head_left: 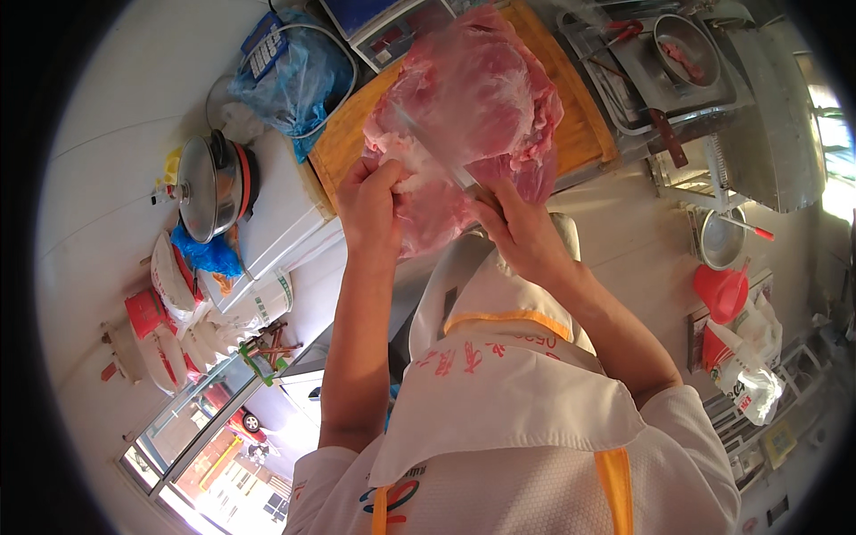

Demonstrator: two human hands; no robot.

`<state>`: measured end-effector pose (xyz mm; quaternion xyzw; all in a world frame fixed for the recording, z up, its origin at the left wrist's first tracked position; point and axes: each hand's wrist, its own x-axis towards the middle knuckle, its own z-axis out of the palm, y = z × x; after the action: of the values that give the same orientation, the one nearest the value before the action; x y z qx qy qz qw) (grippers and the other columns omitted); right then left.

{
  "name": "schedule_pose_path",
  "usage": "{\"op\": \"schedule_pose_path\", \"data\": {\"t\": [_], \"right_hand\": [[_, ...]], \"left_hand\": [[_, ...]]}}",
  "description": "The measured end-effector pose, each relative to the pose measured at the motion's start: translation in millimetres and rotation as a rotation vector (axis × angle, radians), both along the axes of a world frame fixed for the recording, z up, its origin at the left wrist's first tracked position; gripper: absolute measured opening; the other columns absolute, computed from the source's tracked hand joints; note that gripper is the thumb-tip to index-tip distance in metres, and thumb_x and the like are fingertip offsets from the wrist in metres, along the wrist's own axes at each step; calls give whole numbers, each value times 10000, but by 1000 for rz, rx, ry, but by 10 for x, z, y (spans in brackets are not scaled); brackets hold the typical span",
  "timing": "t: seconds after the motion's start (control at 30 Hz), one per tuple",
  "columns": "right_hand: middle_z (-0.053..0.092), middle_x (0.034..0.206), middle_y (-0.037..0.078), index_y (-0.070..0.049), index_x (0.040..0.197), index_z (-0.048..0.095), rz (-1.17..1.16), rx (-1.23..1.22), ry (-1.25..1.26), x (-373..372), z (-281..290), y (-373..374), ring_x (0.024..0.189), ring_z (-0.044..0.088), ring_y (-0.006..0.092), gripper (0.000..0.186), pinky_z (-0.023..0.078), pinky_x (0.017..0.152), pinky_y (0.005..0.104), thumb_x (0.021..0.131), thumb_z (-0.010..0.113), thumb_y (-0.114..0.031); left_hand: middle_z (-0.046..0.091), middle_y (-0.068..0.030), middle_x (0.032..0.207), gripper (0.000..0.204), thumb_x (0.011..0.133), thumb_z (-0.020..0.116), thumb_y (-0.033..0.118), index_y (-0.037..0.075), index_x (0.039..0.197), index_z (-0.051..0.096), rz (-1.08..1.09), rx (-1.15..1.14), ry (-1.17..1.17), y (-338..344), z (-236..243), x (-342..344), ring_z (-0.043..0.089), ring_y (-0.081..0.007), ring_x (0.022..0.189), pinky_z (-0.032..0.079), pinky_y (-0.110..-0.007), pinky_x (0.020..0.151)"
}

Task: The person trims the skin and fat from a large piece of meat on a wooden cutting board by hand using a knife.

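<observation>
A large slab of raw meat (486, 89), pink with pale fat, lies on a wooden cutting board (571, 89). My left hand (373, 201) is closed on a pale, fatty flap at the meat's left edge. In my right hand (522, 227) is a knife (437, 147), gripped by its handle near the meat's front edge. Its blade points away to the left across the meat, partly blurred; how deep the edge goes in I cannot tell.
Behind the board stands a scale (383, 40), with a blue plastic bag (303, 76) to its left. A metal tray (615, 98) holds a small pan (687, 49) and a red-handled knife (667, 138) on the right. A lidded pot (207, 187) sits far left.
</observation>
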<state>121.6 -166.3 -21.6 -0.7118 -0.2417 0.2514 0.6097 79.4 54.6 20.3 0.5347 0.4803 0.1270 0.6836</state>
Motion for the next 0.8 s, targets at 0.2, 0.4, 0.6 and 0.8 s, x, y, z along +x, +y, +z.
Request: {"op": "schedule_pose_path", "data": {"t": [0.2, 0.4, 0.6, 0.8], "right_hand": [[711, 960, 182, -26, 1175, 543, 58, -90, -112, -164, -169, -70, 787, 685, 420, 195, 528, 678, 454, 1128, 625, -197], [700, 909, 189, -23, 1111, 537, 51, -179, -38, -353, -81, -384, 782, 686, 441, 188, 511, 648, 490, 1122, 634, -184], [698, 891, 197, -33, 1126, 557, 21, -115, -212, -204, -146, 4, 742, 675, 448, 173, 515, 634, 487, 1122, 634, -188], [720, 913, 178, -35, 1139, 563, 113, -265, -51, -547, -94, -481, 755, 693, 429, 184, 534, 655, 466, 1127, 635, -204]], "left_hand": [[673, -70, 781, 99, 888, 716, -10, 25, 848, 633, 45, -23, -26, -53, 21, -36, 520, -113, 567, 390, -263, 513], [651, -62, 754, 150, 873, 708, -22, 46, 816, 587, 49, -36, -44, 51, -78, -229, 492, -106, 539, 347, -260, 487], [636, -59, 743, 169, 856, 704, -41, 56, 819, 571, 59, -56, -75, 29, -103, -239, 472, -102, 527, 325, -248, 484], [625, -60, 751, 208, 887, 675, -47, 88, 807, 539, 78, -68, -42, 43, -82, -341, 468, -113, 542, 329, -266, 489]]}}
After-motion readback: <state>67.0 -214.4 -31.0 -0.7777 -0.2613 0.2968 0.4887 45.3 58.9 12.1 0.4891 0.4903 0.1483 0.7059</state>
